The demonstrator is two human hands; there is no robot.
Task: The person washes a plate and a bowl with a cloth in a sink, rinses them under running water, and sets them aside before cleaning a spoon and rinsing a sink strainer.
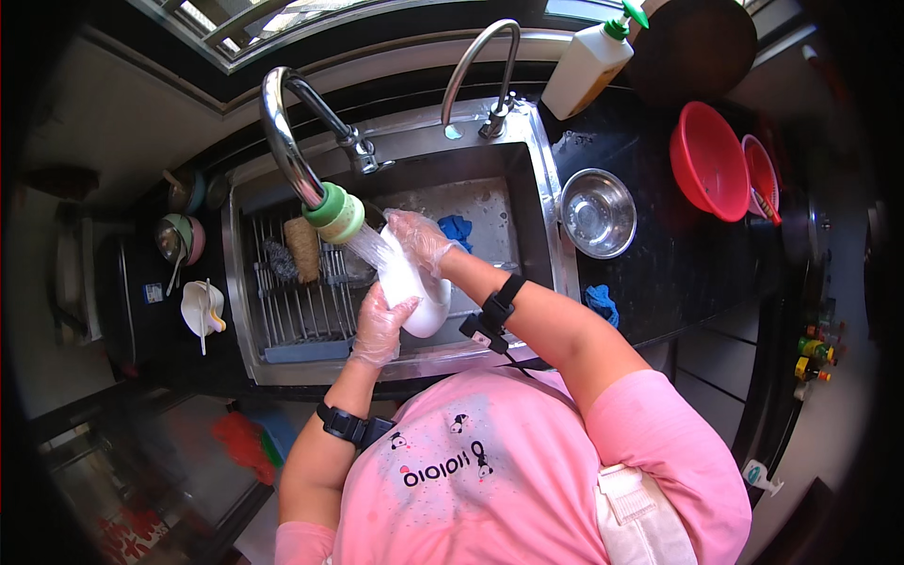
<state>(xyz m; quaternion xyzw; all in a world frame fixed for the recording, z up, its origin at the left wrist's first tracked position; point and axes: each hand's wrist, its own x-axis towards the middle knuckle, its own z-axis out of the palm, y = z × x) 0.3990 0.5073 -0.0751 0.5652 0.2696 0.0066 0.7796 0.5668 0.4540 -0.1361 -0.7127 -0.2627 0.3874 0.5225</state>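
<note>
A glossy white bowl (pixel 417 304) is tilted above the sink, held in both hands. My left hand (pixel 380 325), in a clear plastic glove, grips its near left side with the thumb over the rim. My right hand (pixel 420 239), gloved the same way, is at its far side, and some of its fingers are hidden. From the green spray head (pixel 337 214) of the chrome faucet (pixel 286 134), water runs onto the bowl. Below and to the right, a blue cloth (pixel 455 229) lies in the steel sink (pixel 494 201).
A metal dish rack (pixel 300 311) in the sink's left side holds a brown scrubber (pixel 302 247) and steel wool (pixel 280 260). Right of the sink are a steel bowl (pixel 599 213), another blue cloth (pixel 602 305), a red basin (pixel 706 162) and a pump bottle (pixel 586 70). Left stands a white bowl (pixel 194 307).
</note>
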